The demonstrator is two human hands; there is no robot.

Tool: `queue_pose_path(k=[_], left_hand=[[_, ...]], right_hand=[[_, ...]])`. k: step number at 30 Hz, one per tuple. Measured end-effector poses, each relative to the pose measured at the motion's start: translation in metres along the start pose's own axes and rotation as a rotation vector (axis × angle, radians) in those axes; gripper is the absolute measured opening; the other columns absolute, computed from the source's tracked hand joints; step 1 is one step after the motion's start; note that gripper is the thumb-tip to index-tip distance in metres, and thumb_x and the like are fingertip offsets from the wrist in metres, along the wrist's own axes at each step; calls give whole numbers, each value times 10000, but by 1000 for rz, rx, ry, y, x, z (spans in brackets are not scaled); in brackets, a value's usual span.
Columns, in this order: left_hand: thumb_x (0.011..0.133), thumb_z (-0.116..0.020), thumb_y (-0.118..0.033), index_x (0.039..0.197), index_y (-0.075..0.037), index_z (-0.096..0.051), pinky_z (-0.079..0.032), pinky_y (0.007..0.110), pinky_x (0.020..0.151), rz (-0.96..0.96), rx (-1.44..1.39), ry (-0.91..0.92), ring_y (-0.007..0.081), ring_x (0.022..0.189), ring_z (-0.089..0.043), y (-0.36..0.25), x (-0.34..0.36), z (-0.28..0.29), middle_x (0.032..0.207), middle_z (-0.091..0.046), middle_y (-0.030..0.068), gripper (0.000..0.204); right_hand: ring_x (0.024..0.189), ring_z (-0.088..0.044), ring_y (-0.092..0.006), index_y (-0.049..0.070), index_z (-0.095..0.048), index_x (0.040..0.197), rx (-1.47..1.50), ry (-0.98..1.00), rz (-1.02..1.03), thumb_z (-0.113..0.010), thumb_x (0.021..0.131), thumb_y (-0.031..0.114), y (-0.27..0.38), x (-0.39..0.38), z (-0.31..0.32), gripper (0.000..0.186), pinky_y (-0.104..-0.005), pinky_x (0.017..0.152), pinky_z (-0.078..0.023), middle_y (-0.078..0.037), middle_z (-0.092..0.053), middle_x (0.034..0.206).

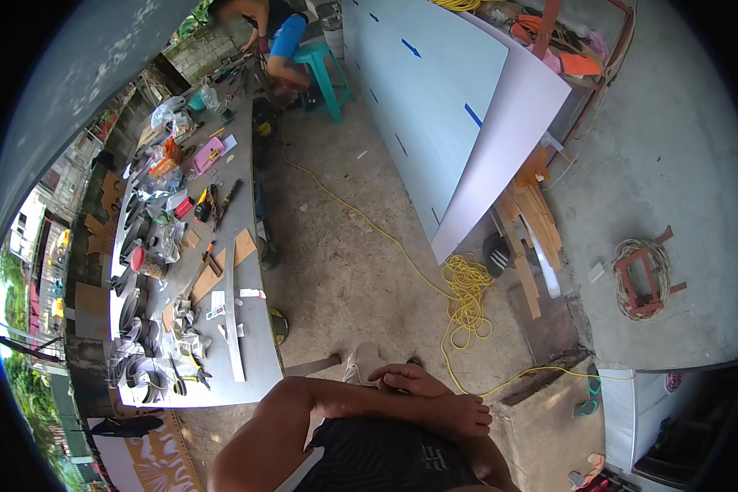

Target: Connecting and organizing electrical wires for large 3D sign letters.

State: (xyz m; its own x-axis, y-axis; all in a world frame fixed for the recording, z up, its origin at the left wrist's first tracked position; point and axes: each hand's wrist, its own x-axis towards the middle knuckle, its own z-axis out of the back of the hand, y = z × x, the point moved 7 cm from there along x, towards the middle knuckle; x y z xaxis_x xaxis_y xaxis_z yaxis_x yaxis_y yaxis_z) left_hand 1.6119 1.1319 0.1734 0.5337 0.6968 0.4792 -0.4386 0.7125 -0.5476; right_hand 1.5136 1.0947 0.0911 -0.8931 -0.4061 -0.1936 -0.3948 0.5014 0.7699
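My forearms cross in front of my dark shirt. My left hand (467,415) lies at the right end of the crossing, its fingers closed over my right forearm. Above my left forearm, my right hand (410,380) points leftward with its fingers curled together; whether they hold anything is hidden. Neither hand touches the long work table (258,361) to the left. On its near end lie pliers (197,375), a long flat metal strip (232,328) and a brown board strip (213,279). A red-lidded jar (143,261) stands farther up.
Yellow cord (467,299) lies coiled on the floor and trails toward the back. Large pale sheets (443,98) lean at the right, near wood planks (533,221). At the far end, a person (283,37) bends over the table beside a green stool (324,74). Green slippers (589,398) lie right.
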Motion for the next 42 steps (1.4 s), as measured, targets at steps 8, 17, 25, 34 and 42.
queue_pose_path(k=[8, 17, 25, 34, 42], left_hand=[[740, -648, -190, 1043, -48, -598, -455, 376, 793, 54, 67, -145, 238, 901, -563, 58, -31, 95, 948, -564, 73, 337], [754, -666, -90, 968, -36, -595, -474, 388, 679, 249, 161, -440, 258, 748, -581, 144, -137, 268, 799, -527, 87, 231], [828, -671, -109, 932, -41, -659, -520, 416, 644, 735, 183, -539, 330, 759, -647, 228, -276, 312, 821, -636, 126, 125], [836, -708, -132, 938, -35, -725, -544, 366, 661, 1318, -18, -926, 286, 741, -696, 296, -409, 345, 851, -702, 136, 141], [829, -717, -161, 950, -54, -737, -549, 355, 674, 1511, 3, -976, 271, 734, -699, 385, -436, 396, 843, -716, 138, 163]], right_hand=[[1092, -559, -126, 6, -576, 1288, -189, 24, -10, -555, 1020, 242, 60, 75, 50, 358, -290, 916, -458, -57, -624, 1182], [906, -615, -134, -2, -634, 1168, -842, -748, 368, -581, 980, 136, 414, 122, 152, 240, -283, 784, -489, -74, -679, 1040], [891, -597, -128, -2, -645, 1172, -1147, -1197, 537, -626, 945, 331, 676, 135, 268, 403, -287, 784, -472, -58, -669, 997], [782, -556, -111, -9, -667, 1120, -1431, -1499, 373, -633, 896, 304, 862, 172, 436, 387, -264, 717, -450, -23, -645, 891], [1142, -625, -312, -91, -627, 1199, -1503, -1682, 84, -667, 788, 570, 988, 197, 547, 779, -364, 945, -457, -236, -669, 1176]])
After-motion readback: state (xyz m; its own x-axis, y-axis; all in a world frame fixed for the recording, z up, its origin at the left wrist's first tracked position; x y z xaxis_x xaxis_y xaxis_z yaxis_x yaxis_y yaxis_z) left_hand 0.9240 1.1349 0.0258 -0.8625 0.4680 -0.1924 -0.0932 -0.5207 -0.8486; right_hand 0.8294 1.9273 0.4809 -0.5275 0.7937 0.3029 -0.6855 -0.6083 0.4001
